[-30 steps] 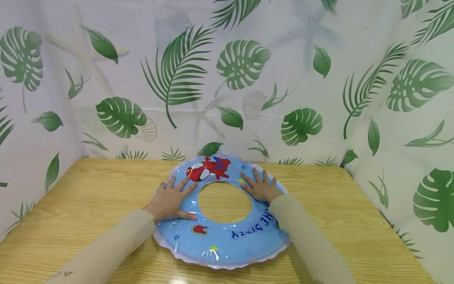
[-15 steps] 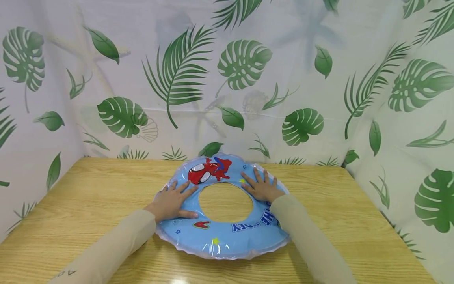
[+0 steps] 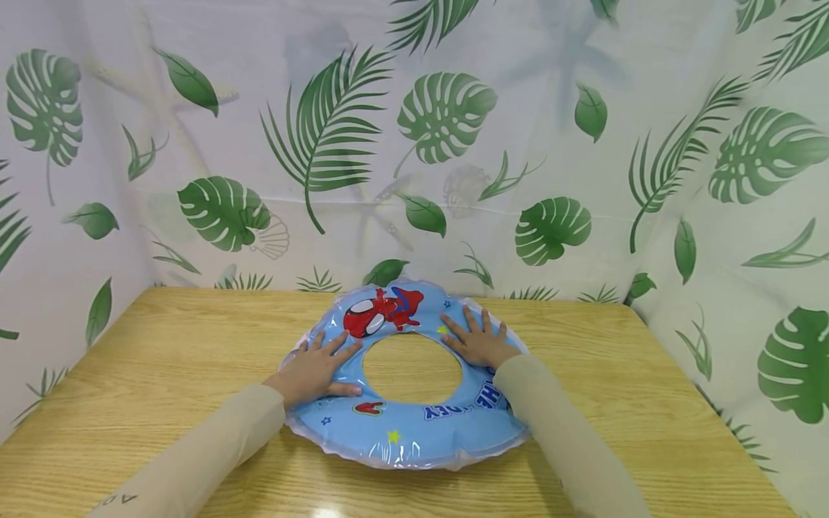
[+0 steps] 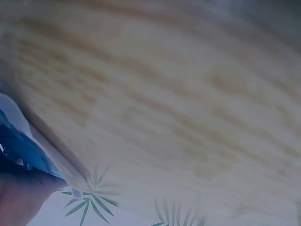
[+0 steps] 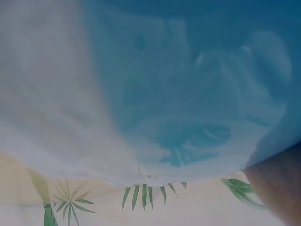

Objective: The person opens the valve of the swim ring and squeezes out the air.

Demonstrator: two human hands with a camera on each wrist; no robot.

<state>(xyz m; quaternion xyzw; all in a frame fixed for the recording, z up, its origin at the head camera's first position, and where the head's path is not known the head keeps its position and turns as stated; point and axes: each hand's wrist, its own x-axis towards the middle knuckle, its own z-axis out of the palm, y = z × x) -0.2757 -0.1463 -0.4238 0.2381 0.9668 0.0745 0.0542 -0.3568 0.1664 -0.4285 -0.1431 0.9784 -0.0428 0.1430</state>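
Note:
A light blue inflatable swim ring with a pale wavy edge lies on the wooden table, printed with a red cartoon figure, stars and letters. My left hand presses on its left side, fingers spread and straight. On the right side rests my right hand, fingers also spread over the vinyl. In the left wrist view a bit of the ring and part of the hand show at the lower left. The ring's blue surface fills much of the right wrist view, with a dark edge of the hand at the lower right.
The light wooden table extends around the ring on all sides. White cloth walls with green leaf prints stand behind it and to the left and right.
The ring's near edge has shifted up and away in the head view, and its front creases, folding part of the lettering. Both hands stay nearly in place, the left slightly lower at its fingertips.

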